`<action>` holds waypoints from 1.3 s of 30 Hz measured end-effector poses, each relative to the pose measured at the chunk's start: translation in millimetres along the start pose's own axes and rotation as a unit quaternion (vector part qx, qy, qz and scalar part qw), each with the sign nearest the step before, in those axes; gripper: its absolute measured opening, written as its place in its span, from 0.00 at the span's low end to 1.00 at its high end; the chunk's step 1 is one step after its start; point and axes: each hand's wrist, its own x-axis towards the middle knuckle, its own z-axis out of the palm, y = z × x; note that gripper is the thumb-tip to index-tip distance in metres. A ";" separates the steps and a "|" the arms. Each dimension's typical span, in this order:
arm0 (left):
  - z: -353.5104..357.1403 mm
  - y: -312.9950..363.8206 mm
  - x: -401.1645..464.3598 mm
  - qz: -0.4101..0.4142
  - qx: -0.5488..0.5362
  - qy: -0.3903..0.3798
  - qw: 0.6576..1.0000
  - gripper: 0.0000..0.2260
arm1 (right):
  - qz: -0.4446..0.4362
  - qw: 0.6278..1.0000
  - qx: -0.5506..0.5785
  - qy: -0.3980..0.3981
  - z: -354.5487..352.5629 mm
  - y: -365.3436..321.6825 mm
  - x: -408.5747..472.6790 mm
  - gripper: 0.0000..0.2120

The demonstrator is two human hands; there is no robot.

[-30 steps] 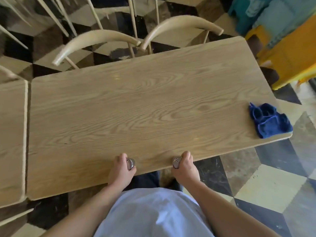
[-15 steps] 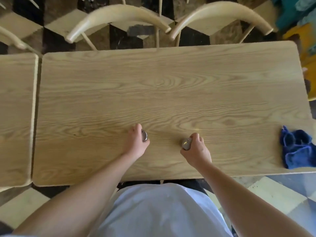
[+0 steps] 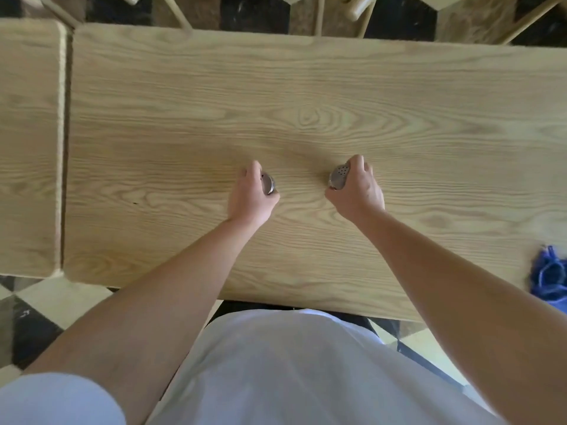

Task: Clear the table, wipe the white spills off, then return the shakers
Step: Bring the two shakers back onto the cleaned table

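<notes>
Both hands, left [image 3: 250, 194] and right [image 3: 356, 191], each clamping a shaker [image 3: 339, 177], have carried them inward to mid-table [image 3: 184, 102]; returning's nearly done.

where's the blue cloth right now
In the head view the blue cloth lies at the table's near right edge, well right of the right hand.

Premises are presenting as a café dining area: matching wooden tables [image 3: 306, 102] standing edge to edge, chairs [image 3: 362, 7], chequered floor [image 3: 46, 305], metal shakers [image 3: 339, 176].
</notes>
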 end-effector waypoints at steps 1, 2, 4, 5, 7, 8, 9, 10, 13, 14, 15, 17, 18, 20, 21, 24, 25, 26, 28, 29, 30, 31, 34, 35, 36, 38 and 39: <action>-1.5 3.8 6.2 0.000 -0.005 0.001 1.000 0.17 | 0.002 1.000 0.005 0.000 -1.0 -2.0 2.1 0.26; -2.6 7.8 12.4 0.001 -0.009 0.002 1.000 0.17 | 0.005 1.000 0.009 0.002 -1.4 -2.9 3.4 0.26; -4.1 15.4 23.6 0.000 -0.014 0.005 1.000 0.17 | 0.008 1.000 0.014 0.005 -0.7 -3.1 4.5 0.26; -4.3 18.5 28.1 -0.001 -0.017 0.005 1.000 0.17 | 0.009 1.000 0.016 0.007 0.1 -2.8 4.7 0.27; -3.6 23.0 34.2 -0.005 -0.030 0.007 1.000 0.19 | 0.009 1.000 0.023 0.009 1.5 -2.7 5.6 0.27; -2.7 24.1 35.4 -0.007 -0.037 0.013 0.999 0.20 | 0.010 1.000 0.027 0.009 1.5 -3.0 6.6 0.26; -1.3 23.6 36.0 -0.010 -0.044 0.022 0.999 0.21 | 0.010 0.999 0.030 0.010 1.0 -3.8 7.6 0.26; 0.4 22.5 36.1 -0.015 -0.053 0.032 0.998 0.21 | 0.008 0.999 0.032 0.011 0.4 -4.5 9.1 0.26; 5.2 17.7 35.4 -0.032 -0.083 0.048 0.995 0.22 | -0.002 0.999 0.035 0.020 -1.0 -6.4 14.0 0.26; 6.2 16.8 35.1 -0.035 -0.089 0.052 0.994 0.22 | -0.004 0.999 0.036 0.022 -1.4 -7.0 15.5 0.26; 6.8 15.9 34.9 -0.038 -0.095 0.057 0.993 0.22 | -0.005 0.999 0.036 0.023 -1.7 -7.5 17.0 0.26; 7.2 15.4 34.0 -0.041 -0.108 0.067 0.991 0.21 | -0.010 0.999 0.038 0.024 -2.3 -7.6 19.4 0.25; 7.7 14.9 33.6 -0.040 -0.116 0.072 0.990 0.21 | -0.013 0.999 0.041 0.024 -2.7 -6.8 20.0 0.25; 8.4 14.1 33.2 -0.035 -0.129 0.076 0.988 0.20 | -0.018 0.998 0.056 0.031 -3.0 -3.3 19.8 0.24; 9.1 13.2 33.5 -0.035 -0.136 0.076 0.987 0.20 | -0.018 0.997 0.067 0.037 -2.4 -1.1 19.2 0.24; 10.1 11.9 34.2 -0.029 -0.149 0.078 0.985 0.20 | -0.018 0.994 0.094 0.060 2.3 3.1 16.9 0.23; 10.7 11.0 34.8 -0.022 -0.149 0.077 0.986 0.20 | -0.019 0.993 0.099 0.067 4.3 3.6 16.5 0.23; 10.7 11.1 35.0 -0.017 -0.148 0.074 0.986 0.19 | -0.019 0.992 0.103 0.073 6.3 3.8 16.0 0.23; 11.6 9.5 36.9 -0.006 -0.148 0.063 0.987 0.19 | -0.015 0.990 0.111 0.080 9.5 4.1 15.5 0.23; 11.5 8.4 38.2 0.000 -0.151 0.056 0.987 0.19 | -0.011 0.990 0.115 0.084 10.9 3.9 15.0 0.23; 10.4 8.0 39.3 0.005 -0.150 0.049 0.987 0.20 | -0.007 0.989 0.120 0.088 12.1 2.9 14.1 0.23; 9.5 7.5 40.1 0.010 -0.149 0.043 0.988 0.20 | -0.003 0.988 0.123 0.095 13.3 1.9 13.4 0.23; 7.2 7.7 39.6 0.013 -0.156 0.042 0.987 0.20 | 0.010 0.984 0.134 0.116 17.7 -1.0 11.2 0.24; 8.0 7.1 38.9 0.013 -0.164 0.048 0.985 0.20 | 0.016 0.983 0.140 0.122 19.5 -1.0 10.3 0.24; 8.3 8.0 37.1 0.008 -0.169 0.055 0.984 0.19 | 0.020 0.981 0.143 0.128 20.8 -1.4 8.7 0.24; 10.9 8.1 34.2 0.004 -0.178 0.075 0.981 0.19 | 0.027 0.980 0.145 0.137 23.7 -0.5 5.4 0.24; 12.9 8.3 33.1 0.001 -0.181 0.088 0.980 0.19 | 0.025 0.979 0.143 0.140 25.4 0.2 4.0 0.24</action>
